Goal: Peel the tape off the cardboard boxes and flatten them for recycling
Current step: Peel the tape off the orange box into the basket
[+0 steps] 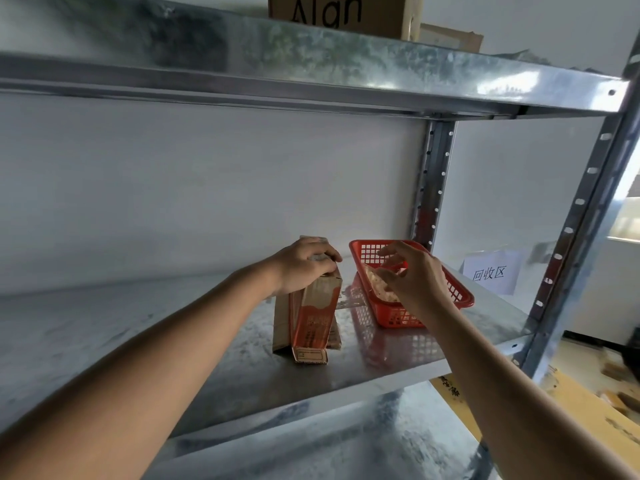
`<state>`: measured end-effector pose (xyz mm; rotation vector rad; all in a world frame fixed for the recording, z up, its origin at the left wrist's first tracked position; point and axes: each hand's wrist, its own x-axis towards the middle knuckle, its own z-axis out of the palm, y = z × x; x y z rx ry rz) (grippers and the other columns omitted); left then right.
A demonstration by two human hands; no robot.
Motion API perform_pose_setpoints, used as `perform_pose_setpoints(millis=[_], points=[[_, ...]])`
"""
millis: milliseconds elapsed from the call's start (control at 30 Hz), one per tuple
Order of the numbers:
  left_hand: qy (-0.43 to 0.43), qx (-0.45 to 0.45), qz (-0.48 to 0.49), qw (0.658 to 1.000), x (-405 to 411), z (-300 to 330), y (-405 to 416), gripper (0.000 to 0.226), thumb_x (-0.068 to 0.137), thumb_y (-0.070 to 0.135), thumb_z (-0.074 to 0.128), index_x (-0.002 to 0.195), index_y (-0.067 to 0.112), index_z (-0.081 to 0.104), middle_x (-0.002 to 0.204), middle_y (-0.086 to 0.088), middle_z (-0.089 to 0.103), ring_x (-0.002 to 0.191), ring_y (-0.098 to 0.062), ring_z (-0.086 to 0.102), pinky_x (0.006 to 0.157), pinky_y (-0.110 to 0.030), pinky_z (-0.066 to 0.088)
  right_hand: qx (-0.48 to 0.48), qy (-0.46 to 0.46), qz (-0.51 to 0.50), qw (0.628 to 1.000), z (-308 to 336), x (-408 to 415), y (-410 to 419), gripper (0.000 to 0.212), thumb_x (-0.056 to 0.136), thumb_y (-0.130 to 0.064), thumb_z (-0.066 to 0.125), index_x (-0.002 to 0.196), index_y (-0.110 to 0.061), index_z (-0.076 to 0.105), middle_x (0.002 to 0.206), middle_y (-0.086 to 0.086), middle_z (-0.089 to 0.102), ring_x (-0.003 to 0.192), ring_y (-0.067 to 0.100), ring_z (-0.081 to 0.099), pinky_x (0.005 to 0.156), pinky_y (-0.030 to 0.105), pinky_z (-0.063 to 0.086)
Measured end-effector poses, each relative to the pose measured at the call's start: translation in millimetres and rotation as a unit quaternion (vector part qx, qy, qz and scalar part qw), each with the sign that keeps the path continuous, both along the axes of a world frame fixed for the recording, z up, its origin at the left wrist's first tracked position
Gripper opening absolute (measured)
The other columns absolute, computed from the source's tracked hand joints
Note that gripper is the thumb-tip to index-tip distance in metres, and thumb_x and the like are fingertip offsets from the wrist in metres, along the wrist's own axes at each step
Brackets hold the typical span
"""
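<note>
Galvanised metal shelf (pixel 207 341), mottled and faintly glossy, lower left. At centre, a matt cardboard box (pixel 313 317), orange print. Right of it, shiny red plastic basket (pixel 460 299), latticed.

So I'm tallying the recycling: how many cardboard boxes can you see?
3: an orange-printed box upright on the middle shelf under the left hand, plus two brown boxes on the top shelf. Others may be hidden.

A flattened orange-and-white printed cardboard box (pixel 313 313) stands just left of a red plastic lattice basket (pixel 415 306); right of the basket, a white paper sign (pixel 491 275) bears black characters.
</note>
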<state>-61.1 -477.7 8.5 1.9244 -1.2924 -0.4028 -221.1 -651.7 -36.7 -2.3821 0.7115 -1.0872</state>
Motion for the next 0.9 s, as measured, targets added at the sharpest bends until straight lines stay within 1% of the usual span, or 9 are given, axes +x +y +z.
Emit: perform_pose_setpoints(millis=[133,200,300,467,600,667,733,800,900], points=[[-0.009,0.008,0.0,1.0,-2.1,-0.3,-2.6,0.023,0.103,0.027,0.057,0.122,0.028,0.071,0.139,0.009,0.042,0.132,-0.008,0.039,0.103,-0.025,0.028,-0.027,0.074,-0.011,0.997,1.2,-8.9,-4.3,0.032,0.081,-0.015,0.087,0.11,-0.022,0.075,0.105,-0.007,0.074,0.077,0.0,0.061,0.06,0.008,0.035],[-0.008,0.012,0.004,1.0,-1.6,-0.9,-3.3,0.023,0.103,0.028,0.057,0.122,0.029,0.071,0.142,0.008,0.041,0.134,-0.009,0.038,0.107,-0.027,0.027,-0.017,0.087,-0.025,0.996,1.0,-13.7,-7.7,0.033,0.076,-0.012,0.09,0.105,-0.021,0.077,0.106,-0.006,0.073,0.081,0.007,0.063,0.063,0.012,0.043],[-0.006,0.013,0.009,1.0,-2.1,-1.7,-4.1,0.022,0.102,0.029,0.058,0.119,0.033,0.071,0.146,0.007,0.04,0.139,-0.011,0.037,0.112,-0.029,0.027,-0.001,0.109,-0.044,0.993,-0.5,-17.7,-12.1,0.033,0.07,-0.018,0.095,0.099,-0.021,0.078,0.106,-0.002,0.075,0.085,0.013,0.068,0.075,0.03,0.058],[-0.014,0.007,0.011,1.0,-9.8,-0.2,-4.7,0.023,0.103,0.026,0.056,0.121,0.026,0.071,0.135,0.01,0.043,0.129,-0.008,0.041,0.104,-0.025,0.029,-0.028,0.031,-0.047,0.998,0.4,-17.4,-12.0,0.018,0.085,-0.024,0.084,0.101,-0.02,0.075,0.096,-0.004,0.074,0.079,0.011,0.067,0.066,0.023,0.047],[-0.026,0.006,0.014,1.0,-16.2,1.1,-5.9,0.023,0.104,0.025,0.055,0.121,0.026,0.07,0.132,0.012,0.043,0.126,-0.008,0.042,0.097,-0.021,0.032,-0.045,-0.001,-0.012,0.999,6.0,-16.6,-7.3,0.016,0.092,-0.019,0.078,0.108,-0.021,0.076,0.101,-0.004,0.077,0.075,0.007,0.07,0.067,0.025,0.055],[-0.028,-0.001,0.017,0.999,-18.1,1.3,-6.4,0.023,0.104,0.024,0.055,0.121,0.024,0.071,0.13,0.012,0.044,0.124,-0.008,0.044,0.086,-0.015,0.035,-0.013,-0.021,0.018,1.0,8.8,-16.5,-5.6,0.016,0.096,-0.02,0.073,0.111,-0.025,0.075,0.103,-0.008,0.076,0.07,0.005,0.072,0.067,0.032,0.062],[-0.03,-0.006,0.022,0.999,-17.7,0.4,-7.0,0.023,0.104,0.023,0.054,0.12,0.023,0.071,0.13,0.01,0.046,0.123,-0.009,0.045,0.087,-0.017,0.035,0.04,-0.025,0.054,0.997,10.7,-16.5,-5.5,0.017,0.1,-0.017,0.067,0.114,-0.024,0.074,0.108,-0.009,0.075,0.069,0.005,0.074,0.066,0.036,0.065],[-0.025,-0.004,0.026,0.999,-16.4,-0.3,-7.0,0.023,0.104,0.023,0.055,0.119,0.024,0.071,0.132,0.008,0.046,0.124,-0.01,0.045,0.097,-0.022,0.033,0.086,-0.005,0.071,0.994,11.7,-16.9,-7.7,0.024,0.101,-0.008,0.061,0.115,-0.022,0.072,0.113,-0.006,0.074,0.077,0.006,0.075,0.07,0.037,0.065],[-0.023,0.003,0.027,0.999,-15.1,-0.9,-7.7,0.023,0.102,0.024,0.056,0.119,0.025,0.071,0.135,0.007,0.045,0.126,-0.009,0.044,0.102,-0.025,0.031,0.072,0.112,0.042,0.99,10.5,-18.1,-14.8,0.038,0.098,0.004,0.055,0.122,-0.023,0.067,0.118,-0.002,0.07,0.091,0.012,0.07,0.066,0.029,0.061]])
